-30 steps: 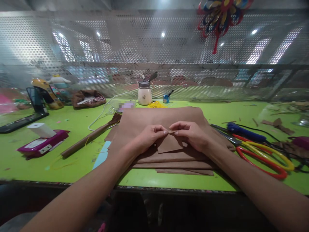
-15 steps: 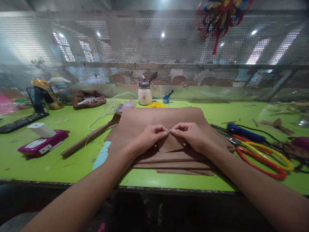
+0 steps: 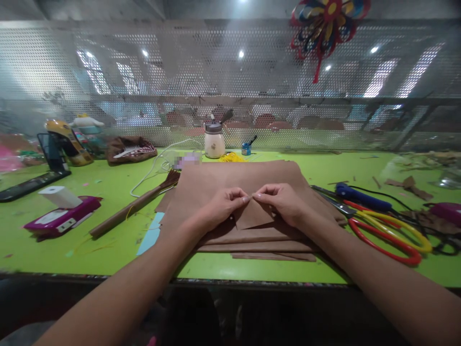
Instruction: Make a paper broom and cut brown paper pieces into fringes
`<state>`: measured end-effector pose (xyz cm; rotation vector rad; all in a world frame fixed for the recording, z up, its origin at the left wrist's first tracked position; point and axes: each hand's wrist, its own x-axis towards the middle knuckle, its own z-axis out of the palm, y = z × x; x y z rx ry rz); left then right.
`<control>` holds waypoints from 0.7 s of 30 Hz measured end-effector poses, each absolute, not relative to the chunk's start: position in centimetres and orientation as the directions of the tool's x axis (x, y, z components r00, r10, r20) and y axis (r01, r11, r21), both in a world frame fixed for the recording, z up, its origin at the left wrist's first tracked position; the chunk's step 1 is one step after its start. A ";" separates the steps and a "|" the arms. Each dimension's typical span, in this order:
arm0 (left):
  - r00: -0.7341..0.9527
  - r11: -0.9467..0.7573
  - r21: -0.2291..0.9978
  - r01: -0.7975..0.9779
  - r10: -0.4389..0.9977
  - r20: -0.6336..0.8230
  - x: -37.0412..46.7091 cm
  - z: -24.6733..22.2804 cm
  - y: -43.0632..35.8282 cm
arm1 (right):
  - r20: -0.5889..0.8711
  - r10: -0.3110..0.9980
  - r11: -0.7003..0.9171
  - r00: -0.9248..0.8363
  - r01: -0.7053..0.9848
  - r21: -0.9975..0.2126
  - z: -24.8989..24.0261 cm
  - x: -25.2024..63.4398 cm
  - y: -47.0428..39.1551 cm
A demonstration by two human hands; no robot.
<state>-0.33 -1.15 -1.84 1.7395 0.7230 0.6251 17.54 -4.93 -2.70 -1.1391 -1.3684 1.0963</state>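
Note:
A small piece of brown paper is held by its top edge between my two hands, over a stack of larger brown sheets. My left hand pinches it between thumb and forefinger. Close beside it, my right hand pinches the same edge, the fingertips of both hands nearly touching. The other fingers are curled in, and the palms are hidden. Folded layers of brown paper lie under my wrists, near the table's front edge.
Right of the stack lie scissors with red and yellow handles and a blue-handled tool. At left are a rolled brown paper stem and a purple power strip. A bottle and a small blue jar stand behind.
The view has shifted slightly, moving the surroundings a little to the left. Both hands keep their pinch on the brown paper piece, almost unmoved.

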 end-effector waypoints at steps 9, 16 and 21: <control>0.680 -0.267 0.948 0.172 0.728 0.082 -0.3 -1.6 -1.1 | 0.153 0.987 0.159 -0.046 0.157 -0.975 -2.6 17.3 -4.8; 0.680 -0.210 0.967 0.142 0.731 0.059 -0.4 -1.7 -1.1 | 0.124 0.992 0.125 -0.012 0.145 -0.982 -2.4 17.2 -5.0; 0.674 -0.071 0.996 0.057 0.739 0.014 -0.4 -2.0 -0.7 | 0.098 0.995 0.094 0.021 0.130 -0.987 -2.1 17.8 -4.9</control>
